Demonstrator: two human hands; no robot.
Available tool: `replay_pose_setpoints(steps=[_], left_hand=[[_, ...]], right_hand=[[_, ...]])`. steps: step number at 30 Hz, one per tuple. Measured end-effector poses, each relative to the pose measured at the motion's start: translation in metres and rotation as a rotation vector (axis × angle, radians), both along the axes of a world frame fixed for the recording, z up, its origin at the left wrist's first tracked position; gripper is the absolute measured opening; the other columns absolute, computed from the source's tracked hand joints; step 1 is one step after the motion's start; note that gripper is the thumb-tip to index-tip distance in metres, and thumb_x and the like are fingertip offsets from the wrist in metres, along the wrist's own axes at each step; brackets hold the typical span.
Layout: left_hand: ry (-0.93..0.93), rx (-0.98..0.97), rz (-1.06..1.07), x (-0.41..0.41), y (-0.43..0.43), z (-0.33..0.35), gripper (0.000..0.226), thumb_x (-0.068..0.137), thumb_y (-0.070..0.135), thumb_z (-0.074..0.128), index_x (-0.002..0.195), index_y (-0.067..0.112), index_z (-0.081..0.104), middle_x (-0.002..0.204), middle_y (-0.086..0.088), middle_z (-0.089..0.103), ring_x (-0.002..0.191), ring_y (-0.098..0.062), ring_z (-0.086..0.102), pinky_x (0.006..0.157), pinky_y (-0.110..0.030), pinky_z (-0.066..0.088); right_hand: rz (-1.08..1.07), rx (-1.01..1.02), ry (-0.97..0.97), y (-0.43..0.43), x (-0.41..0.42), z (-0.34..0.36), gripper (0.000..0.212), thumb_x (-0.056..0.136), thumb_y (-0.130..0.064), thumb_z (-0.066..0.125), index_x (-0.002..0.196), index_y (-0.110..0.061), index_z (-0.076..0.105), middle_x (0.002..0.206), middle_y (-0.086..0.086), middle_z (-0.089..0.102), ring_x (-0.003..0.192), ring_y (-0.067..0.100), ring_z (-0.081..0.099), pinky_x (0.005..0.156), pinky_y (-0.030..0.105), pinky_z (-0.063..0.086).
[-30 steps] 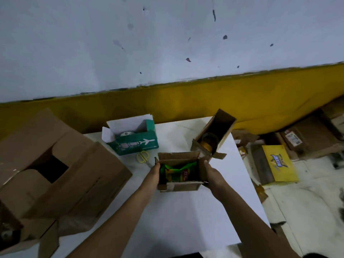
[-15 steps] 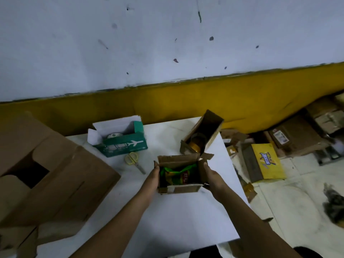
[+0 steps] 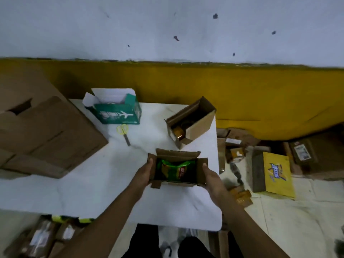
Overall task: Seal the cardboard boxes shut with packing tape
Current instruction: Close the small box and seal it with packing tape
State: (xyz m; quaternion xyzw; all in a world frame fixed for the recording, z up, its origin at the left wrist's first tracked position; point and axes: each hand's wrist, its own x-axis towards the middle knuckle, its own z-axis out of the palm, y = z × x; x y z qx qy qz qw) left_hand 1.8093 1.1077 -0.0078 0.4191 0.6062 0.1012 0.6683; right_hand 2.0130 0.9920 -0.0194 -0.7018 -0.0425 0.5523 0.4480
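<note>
A small open cardboard box (image 3: 176, 155) sits on the white table (image 3: 93, 183), its flaps up and a green snack packet (image 3: 176, 169) inside. My left hand (image 3: 144, 172) grips its left wall, thumb on the flap. My right hand (image 3: 211, 175) holds its right wall in the same way. Behind it, a second open cardboard box (image 3: 200, 123) lies tilted with a brown tape roll (image 3: 178, 132) inside.
A green box with a plane print (image 3: 119, 114) and yellow-handled scissors (image 3: 123, 132) lie at the back of the table. A large brown carton (image 3: 37, 131) fills the left. Boxes, a yellow package (image 3: 277, 174) and cardboard scraps litter the floor on the right.
The view has tilted down and moved nearer the table, so my legs and the floor now show. Both hands stay on the small box's sides.
</note>
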Motion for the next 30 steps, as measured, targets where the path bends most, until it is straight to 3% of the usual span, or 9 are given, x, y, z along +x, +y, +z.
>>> replay_pose_setpoints(steps=[5,9,12,16,20,23,27,30], left_hand=[[-0.036,0.035,0.046,-0.008,-0.013,-0.011,0.054,0.096,0.059,0.044,0.133,0.022,0.060,0.126,-0.007,0.066,0.112,-0.024,0.063,0.101,-0.043,0.051],[-0.020,0.060,0.075,-0.006,-0.007,-0.026,0.042,0.099,0.053,0.047,0.126,0.024,0.061,0.122,-0.008,0.067,0.109,-0.022,0.063,0.094,-0.039,0.054],[-0.001,0.132,0.073,-0.011,0.005,-0.040,0.035,0.099,0.048,0.048,0.116,0.022,0.065,0.114,-0.007,0.069,0.107,-0.024,0.064,0.089,-0.039,0.056],[-0.006,0.263,0.060,-0.019,0.034,-0.070,0.032,0.099,0.045,0.051,0.091,0.024,0.073,0.098,-0.008,0.073,0.098,-0.028,0.068,0.089,-0.051,0.056],[-0.120,0.296,-0.001,-0.025,0.055,-0.109,0.046,0.095,0.056,0.046,0.120,0.025,0.069,0.118,0.003,0.072,0.112,-0.014,0.066,0.104,-0.042,0.048],[-0.224,0.245,-0.032,-0.021,0.060,-0.135,0.055,0.093,0.065,0.042,0.135,0.034,0.059,0.131,0.007,0.066,0.122,-0.011,0.060,0.106,-0.038,0.044],[-0.364,0.140,0.079,-0.008,0.062,-0.162,0.050,0.084,0.062,0.039,0.106,0.034,0.074,0.108,0.006,0.076,0.108,-0.014,0.066,0.091,-0.034,0.049],[-0.468,0.136,0.135,-0.005,0.061,-0.186,0.052,0.092,0.058,0.034,0.084,0.034,0.080,0.092,0.006,0.078,0.100,-0.013,0.068,0.088,-0.033,0.048]], right_hand=[[-0.003,0.023,-0.030,-0.017,0.009,-0.018,0.044,0.098,-0.049,0.046,0.123,-0.015,0.055,0.126,0.012,0.062,0.108,0.023,0.062,0.102,0.045,0.050],[-0.026,0.040,-0.074,-0.016,0.008,-0.031,0.034,0.097,-0.049,0.047,0.111,-0.020,0.060,0.116,0.009,0.066,0.109,0.025,0.062,0.100,0.045,0.052],[-0.032,0.052,-0.155,-0.010,0.003,-0.047,0.039,0.089,-0.061,0.050,0.098,-0.027,0.067,0.107,0.003,0.069,0.110,0.026,0.063,0.100,0.048,0.051],[-0.029,0.105,-0.248,0.005,-0.003,-0.073,0.039,0.091,-0.061,0.049,0.087,-0.033,0.076,0.100,-0.002,0.074,0.105,0.022,0.064,0.100,0.049,0.050],[-0.066,0.201,-0.275,0.027,-0.007,-0.097,0.040,0.089,-0.059,0.039,0.103,-0.033,0.067,0.102,-0.015,0.069,0.103,0.007,0.062,0.098,0.033,0.046],[-0.094,0.305,-0.290,0.032,-0.013,-0.127,0.041,0.098,-0.056,0.031,0.117,-0.039,0.063,0.111,-0.020,0.067,0.106,0.002,0.063,0.100,0.031,0.045],[-0.064,0.445,-0.384,0.036,-0.020,-0.170,0.040,0.104,-0.053,0.026,0.126,-0.036,0.055,0.124,-0.010,0.061,0.118,0.012,0.059,0.101,0.045,0.050],[-0.081,0.547,-0.470,0.043,-0.016,-0.195,0.032,0.107,-0.043,0.028,0.123,-0.043,0.056,0.128,-0.002,0.057,0.122,0.020,0.056,0.100,0.051,0.049]])
